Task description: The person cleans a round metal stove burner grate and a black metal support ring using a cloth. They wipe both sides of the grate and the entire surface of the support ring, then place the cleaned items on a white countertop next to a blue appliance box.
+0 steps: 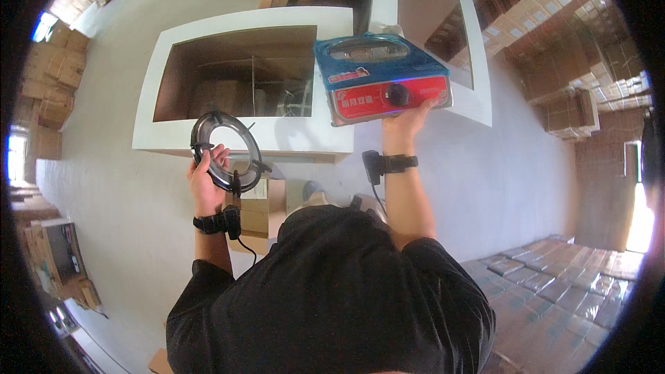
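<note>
My left hand (pixel 208 179) grips a round metal pan-support ring (pixel 254 137) with black prongs, held tilted in front of a white cabinet frame (pixel 244 137). On my right hand (pixel 410 122) rests a single-burner gas stove (pixel 389 80) with a red front panel, a black knob and a blue top that looks film-covered. My right fingers are partly hidden beneath and behind the stove. The stove is over the right end of the white frame, beside a second white frame (pixel 480 62). Inside the first frame's opening, a shadowy round rack-like thing (pixel 296 101) shows dimly.
An open cardboard box (pixel 277 208) stands on the floor below the white frame, near my body. Stacked cartons (pixel 566 83) line the right side, and more cartons (pixel 57 72) stand at the left. Wrapped flat packages (pixel 550 291) cover the lower right. Cables hang from both wrist-worn devices.
</note>
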The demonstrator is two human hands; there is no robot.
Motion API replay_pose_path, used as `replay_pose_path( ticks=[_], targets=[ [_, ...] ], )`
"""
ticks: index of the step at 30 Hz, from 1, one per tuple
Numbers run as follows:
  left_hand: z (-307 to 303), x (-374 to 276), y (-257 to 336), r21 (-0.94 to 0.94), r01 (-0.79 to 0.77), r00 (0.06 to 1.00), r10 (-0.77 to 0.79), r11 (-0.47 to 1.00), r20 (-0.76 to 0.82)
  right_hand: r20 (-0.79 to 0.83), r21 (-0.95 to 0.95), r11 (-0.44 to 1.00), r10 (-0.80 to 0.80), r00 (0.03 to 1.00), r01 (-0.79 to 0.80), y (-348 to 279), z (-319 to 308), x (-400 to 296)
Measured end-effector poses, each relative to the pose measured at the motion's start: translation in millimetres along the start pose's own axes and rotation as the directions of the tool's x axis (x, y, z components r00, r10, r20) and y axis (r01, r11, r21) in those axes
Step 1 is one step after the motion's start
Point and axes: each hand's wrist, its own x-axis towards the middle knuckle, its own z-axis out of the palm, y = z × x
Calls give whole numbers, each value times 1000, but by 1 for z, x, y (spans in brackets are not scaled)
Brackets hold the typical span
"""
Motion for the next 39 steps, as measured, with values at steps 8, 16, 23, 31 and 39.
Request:
replay_pose_path(
  ticks=[8, 16, 23, 31, 39],
  targets=[
    [-2, 49, 7, 63, 141, 982, -147, 988, 116, -252, -169, 960, 175, 952, -221, 68, -70, -48],
    [-5, 58, -6, 18, 207, 970, -207, 978, 125, -305, -195, 859, 406, 862, -473, 100, -159, -64],
    [-47, 86, -28, -90, 193, 980, -187, 977, 66, -414, -184, 835, 412, 811, -518, 99, -171, -52],
    [-144, 138, -84, -382, 295, 955, -260, 876, 142, -446, -220, 758, 482, 755, -614, 97, -178, -49],
    [-149, 123, -104, 41, 315, 917, -293, 948, -270, -464, -354, 698, 448, 764, -623, 93, -182, -47]
  ],
)
